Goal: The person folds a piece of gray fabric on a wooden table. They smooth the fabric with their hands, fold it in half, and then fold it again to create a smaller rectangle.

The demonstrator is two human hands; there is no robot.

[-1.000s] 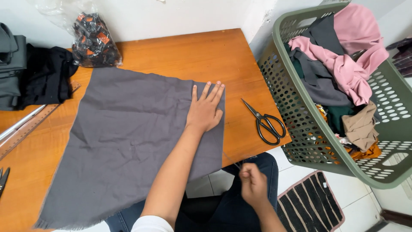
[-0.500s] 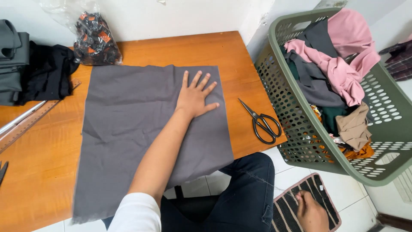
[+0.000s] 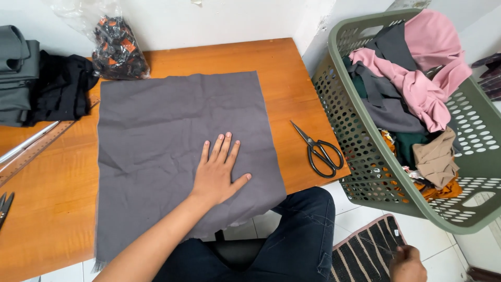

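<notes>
Left hand [image 3: 216, 177] flat on grey cloth [image 3: 172, 130], scissors [image 3: 319, 151] beside, laundry basket [image 3: 469, 209]

Square grey cloth [image 3: 177, 130], creased, spread flat on table, near edge overhanging

A cloth [image 3: 177, 151] lies spread on a table [image 3: 52, 193], with a hand [image 3: 216, 175] flat on its near part. Scissors [image 3: 319, 151] lie to its right, folded fabric [image 3: 36, 83] to its left. A basket [image 3: 365, 151] of clothes stands right of the table.
</notes>
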